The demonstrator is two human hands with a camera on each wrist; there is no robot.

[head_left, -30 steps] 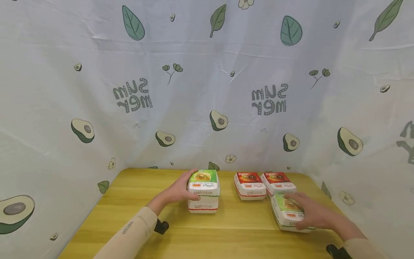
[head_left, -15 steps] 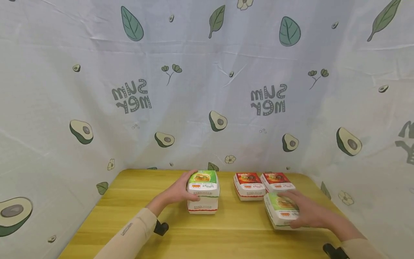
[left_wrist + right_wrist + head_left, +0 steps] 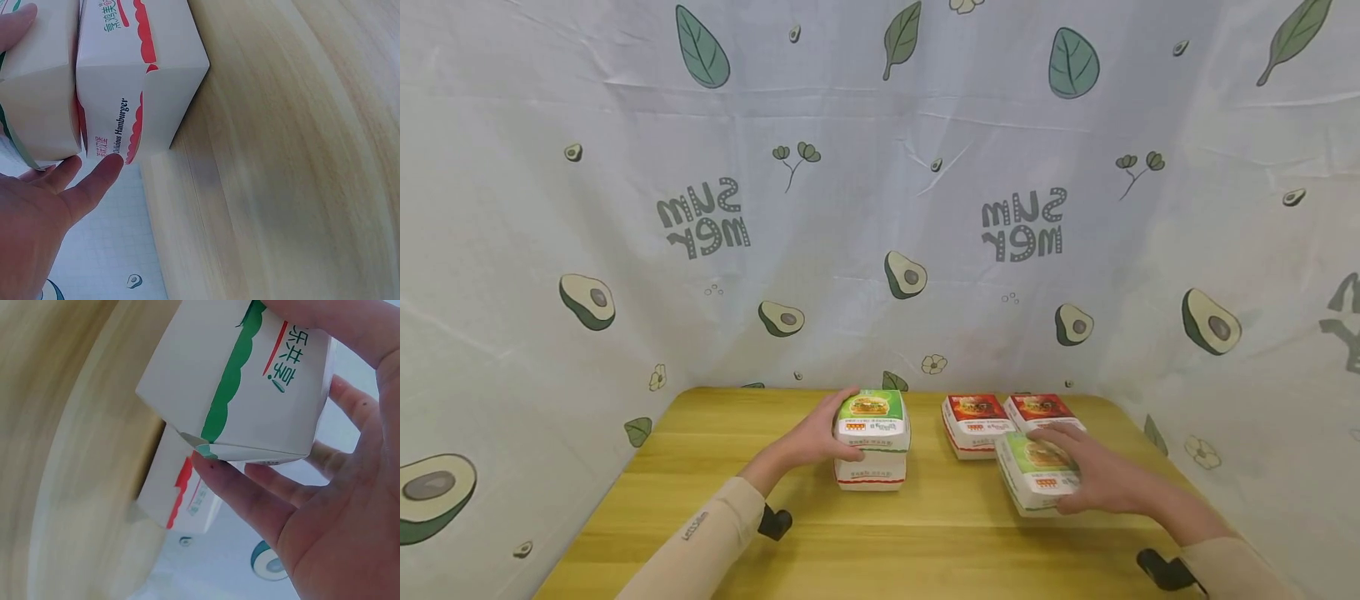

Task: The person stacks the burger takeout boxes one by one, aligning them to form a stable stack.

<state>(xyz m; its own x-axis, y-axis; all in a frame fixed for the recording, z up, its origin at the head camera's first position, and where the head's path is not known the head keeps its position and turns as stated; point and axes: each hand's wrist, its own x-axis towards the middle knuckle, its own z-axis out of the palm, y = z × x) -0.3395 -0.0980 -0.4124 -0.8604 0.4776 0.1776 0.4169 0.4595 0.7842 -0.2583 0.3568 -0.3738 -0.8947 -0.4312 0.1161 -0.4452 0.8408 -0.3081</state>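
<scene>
My left hand grips a green-topped burger box, thumb on its near side. That box sits on a red-trimmed burger box; in the left wrist view, a fingertip touches the lower box's printed side. On the right, my right hand holds another green-topped burger box by its right side, thumb in front and fingers behind. The right wrist view shows this box tilted, one bottom corner flap slightly loose. It overlaps the front of a red-topped box in the head view.
Two red-topped burger boxes, a left one and a right one, stand side by side at the back right of the wooden table. A white curtain printed with avocados and leaves hangs behind and around the table.
My right hand has carried its green-topped box leftward and a little away from me, towards the front of the red-topped boxes. My left hand keeps its grip in the same place.
</scene>
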